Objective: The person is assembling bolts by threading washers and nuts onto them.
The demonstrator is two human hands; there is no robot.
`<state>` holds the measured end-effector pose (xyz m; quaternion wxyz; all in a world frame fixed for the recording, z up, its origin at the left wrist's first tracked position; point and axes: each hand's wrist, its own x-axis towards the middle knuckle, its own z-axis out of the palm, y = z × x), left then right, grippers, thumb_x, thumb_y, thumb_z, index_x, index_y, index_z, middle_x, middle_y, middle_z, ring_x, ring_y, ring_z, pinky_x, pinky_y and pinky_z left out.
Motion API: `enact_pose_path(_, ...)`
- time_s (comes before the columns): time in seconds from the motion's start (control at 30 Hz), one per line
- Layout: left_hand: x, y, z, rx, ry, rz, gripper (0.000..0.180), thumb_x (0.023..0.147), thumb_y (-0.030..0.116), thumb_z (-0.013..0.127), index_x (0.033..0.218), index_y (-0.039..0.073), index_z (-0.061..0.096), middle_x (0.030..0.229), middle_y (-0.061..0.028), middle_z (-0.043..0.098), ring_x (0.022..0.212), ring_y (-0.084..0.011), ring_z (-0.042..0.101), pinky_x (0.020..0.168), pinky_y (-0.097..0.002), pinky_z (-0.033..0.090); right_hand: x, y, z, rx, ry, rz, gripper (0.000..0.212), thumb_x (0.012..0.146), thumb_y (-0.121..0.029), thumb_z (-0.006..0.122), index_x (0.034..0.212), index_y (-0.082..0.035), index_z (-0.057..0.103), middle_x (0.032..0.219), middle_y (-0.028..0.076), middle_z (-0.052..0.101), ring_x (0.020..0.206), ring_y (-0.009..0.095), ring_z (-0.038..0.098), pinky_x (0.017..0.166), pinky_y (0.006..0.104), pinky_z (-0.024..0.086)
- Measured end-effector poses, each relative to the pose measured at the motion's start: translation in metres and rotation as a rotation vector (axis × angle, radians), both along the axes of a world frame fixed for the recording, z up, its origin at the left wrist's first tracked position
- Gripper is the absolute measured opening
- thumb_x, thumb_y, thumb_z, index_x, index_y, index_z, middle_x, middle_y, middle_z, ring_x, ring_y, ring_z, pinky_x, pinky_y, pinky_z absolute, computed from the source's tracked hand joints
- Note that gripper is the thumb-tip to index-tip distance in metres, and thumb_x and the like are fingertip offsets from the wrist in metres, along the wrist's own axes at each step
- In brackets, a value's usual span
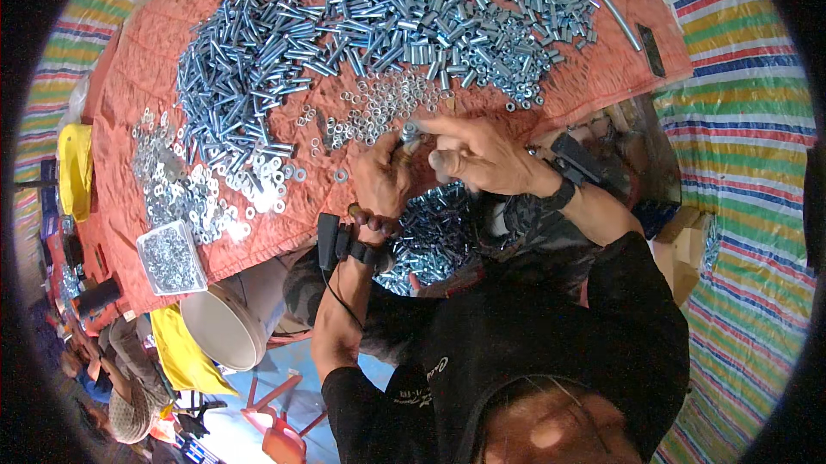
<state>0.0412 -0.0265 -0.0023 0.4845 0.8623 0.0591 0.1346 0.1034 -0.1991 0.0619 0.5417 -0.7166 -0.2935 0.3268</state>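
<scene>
My left hand [383, 178] is closed, its thumb and fingertips pinching a small shiny metal fastener [410, 131] with a round end. My right hand [486, 156] comes in close from the other side, slightly blurred. Its index finger reaches to the fastener and the other fingers are curled; anything inside them is hidden. Just beyond both hands lies a loose spread of small ring washers [379, 107] on the red cloth [301, 150]. Behind these, metal sleeves [430, 25] are heaped, with hex nuts [520, 77] at the right side of the heap.
Long bolts [249, 60] are piled at the left, flat washers [194, 193] before them. A clear tub of small parts [172, 258] stands at the table edge. Finished-looking fasteners [434, 232] fill a container at my lap. A white bucket [224, 326] and red stool [282, 438] stand below.
</scene>
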Motion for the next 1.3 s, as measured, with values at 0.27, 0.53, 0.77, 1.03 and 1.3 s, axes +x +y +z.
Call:
enact_pose_path(0.27, -0.001, 0.004, 0.001, -0.067, -0.013, -0.001, 0.013, 0.083, 0.012, 0.066, 0.09, 0.001, 0.067, 0.06, -0.0157, 0.057, 0.052, -0.0225, 0.054, 0.053, -0.0331, 0.044, -0.005, 0.004, -0.01, 0.0, -0.024, 0.026, 0.051, 0.092, -0.039, 0.057, 0.121, 0.003, 0.052, 0.079, 0.005, 0.061, 0.063, 0.007, 0.051, 0.057, 0.0242, 0.043)
enact_pose_path(0.53, -0.003, 0.005, 0.0, 0.0, -0.108, -0.024, 0.013, 0.083, 0.012, 0.066, 0.088, 0.001, 0.065, 0.057, -0.0142, 0.054, 0.049, -0.0226, 0.051, 0.049, -0.0331, 0.041, -0.002, 0.002, -0.002, -0.028, -0.023, 0.03, 0.034, 0.092, -0.033, 0.058, 0.1, 0.0, 0.063, 0.066, 0.003, 0.057, 0.06, 0.008, 0.052, 0.053, 0.0259, 0.04)
enact_pose_path(0.77, -0.015, 0.002, 0.001, -0.117, 0.143, -0.076, 0.022, 0.087, 0.021, 0.064, 0.089, 0.0, 0.062, 0.068, -0.0136, 0.061, 0.061, -0.0194, 0.056, 0.057, -0.0309, 0.044, 0.025, -0.009, -0.035, -0.053, -0.079, -0.135, 0.029, 0.089, -0.029, 0.063, 0.079, -0.001, 0.063, 0.065, -0.001, 0.056, 0.058, 0.005, 0.05, 0.052, 0.0237, 0.04)
enact_pose_path(1.03, -0.019, 0.002, -0.002, -0.27, 0.126, -0.045, 0.016, 0.085, 0.013, 0.066, 0.083, -0.001, 0.061, 0.056, -0.0086, 0.053, 0.052, -0.0128, 0.048, 0.049, -0.0295, 0.041, 0.015, 0.003, -0.042, 0.032, 0.049, -0.045, 0.038, 0.089, -0.02, 0.064, 0.12, 0.001, 0.057, 0.078, -0.001, 0.058, 0.064, 0.004, 0.052, 0.055, 0.0214, 0.044)
enact_pose_path(1.3, -0.031, 0.001, 0.008, -0.272, 0.218, -0.174, 0.017, 0.087, 0.015, 0.064, 0.094, 0.0, 0.066, 0.059, -0.0082, 0.057, 0.054, -0.0125, 0.056, 0.049, -0.0288, 0.043, 0.009, 0.006, -0.042, -0.013, -0.007, 0.031, 0.028, 0.086, -0.017, 0.065, 0.107, 0.0, 0.062, 0.078, 0.003, 0.064, 0.063, 0.008, 0.057, 0.056, 0.0235, 0.046)
